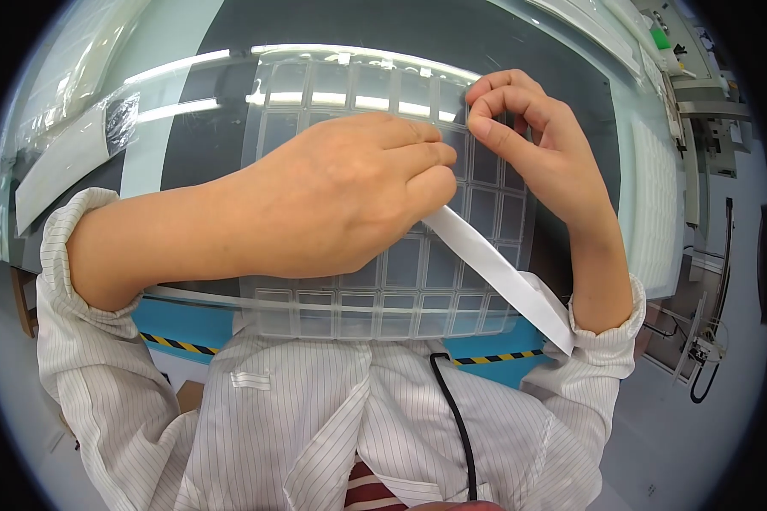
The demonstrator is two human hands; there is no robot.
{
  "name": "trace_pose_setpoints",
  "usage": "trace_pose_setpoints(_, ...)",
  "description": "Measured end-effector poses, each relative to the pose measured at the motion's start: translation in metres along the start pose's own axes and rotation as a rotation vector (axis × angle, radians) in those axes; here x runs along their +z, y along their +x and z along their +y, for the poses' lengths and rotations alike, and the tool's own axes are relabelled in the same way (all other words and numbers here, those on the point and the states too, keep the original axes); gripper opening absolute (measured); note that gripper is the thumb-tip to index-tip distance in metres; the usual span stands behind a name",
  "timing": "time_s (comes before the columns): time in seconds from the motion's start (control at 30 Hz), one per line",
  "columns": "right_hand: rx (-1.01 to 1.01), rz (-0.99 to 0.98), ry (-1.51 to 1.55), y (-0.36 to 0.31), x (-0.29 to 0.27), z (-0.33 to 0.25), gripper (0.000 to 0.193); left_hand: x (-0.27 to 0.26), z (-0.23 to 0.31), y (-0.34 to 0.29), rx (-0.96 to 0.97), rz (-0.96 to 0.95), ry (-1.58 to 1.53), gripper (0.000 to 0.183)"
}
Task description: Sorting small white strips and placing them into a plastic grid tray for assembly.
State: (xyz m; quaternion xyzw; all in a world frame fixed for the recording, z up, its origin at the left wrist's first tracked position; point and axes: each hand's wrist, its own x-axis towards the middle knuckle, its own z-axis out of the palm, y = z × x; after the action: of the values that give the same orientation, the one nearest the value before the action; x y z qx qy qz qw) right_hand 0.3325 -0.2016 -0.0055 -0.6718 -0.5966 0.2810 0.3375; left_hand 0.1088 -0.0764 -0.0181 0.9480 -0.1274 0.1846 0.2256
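Dark bench w/ grid sheet at near edge; both hands pinching: left white strip, right sheet.

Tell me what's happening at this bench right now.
A person in a striped white coat works over a clear plastic sheet divided into a grid of square cells, lying on a dark mat. The left hand reaches across the sheet and pinches one end of a white strip, which runs down toward the right sleeve. The right hand pinches at the sheet's upper right cells with fingertips curled. A black cable hangs down the coat.
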Motion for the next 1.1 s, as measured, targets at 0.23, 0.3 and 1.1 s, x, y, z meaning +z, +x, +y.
trace_pose_setpoints(0.23,-0.017,-0.006,-0.025,0.0011,0.0041,-0.0011,0.016,0.0039,-0.0054,-0.0048,0.018,0.043,-0.021,0.022)
trace_pose_setpoints(0.3,-0.019,-0.005,-0.048,0.001,0.0044,-0.0011,0.016,0.004,-0.0051,-0.0051,0.018,0.047,-0.02,0.022)
trace_pose_setpoints(1.1,-0.088,0.037,-0.134,-0.0014,0.0074,-0.0072,0.011,0.0071,-0.0043,-0.0035,0.02,0.034,0.034,0.016)
